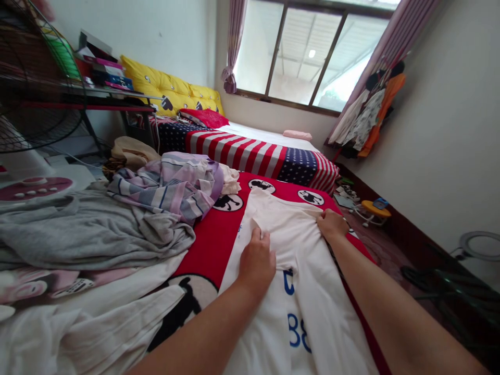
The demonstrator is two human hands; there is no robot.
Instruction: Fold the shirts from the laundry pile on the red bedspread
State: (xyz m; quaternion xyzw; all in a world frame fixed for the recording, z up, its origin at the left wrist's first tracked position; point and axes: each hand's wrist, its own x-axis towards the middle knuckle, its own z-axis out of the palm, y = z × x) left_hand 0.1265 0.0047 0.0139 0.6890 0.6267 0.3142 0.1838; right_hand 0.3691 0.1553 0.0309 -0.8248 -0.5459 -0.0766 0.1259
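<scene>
A white shirt [320, 281] with blue lettering and digits lies spread on a red blanket [211, 239] that has black-and-white round prints. My left hand [258, 260] pinches a bit of the shirt's fabric near its upper middle, lifting a small fold. At the shirt's upper right edge, my right hand [333, 225] is closed on the cloth. Part of the shirt folds over itself, so some of the lettering is hidden. To the left of the shirt lie a grey garment [97, 224], a plaid purple-and-grey cloth [167, 182] and white clothing [86, 323].
A fan [35, 88] stands at the left edge by a cluttered desk. Behind is a bed with a stars-and-stripes cover [242, 151] and a yellow cushion [167, 86]. Clothes [369, 120] hang on the right wall; a yellow stool [375, 209] stands on the floor.
</scene>
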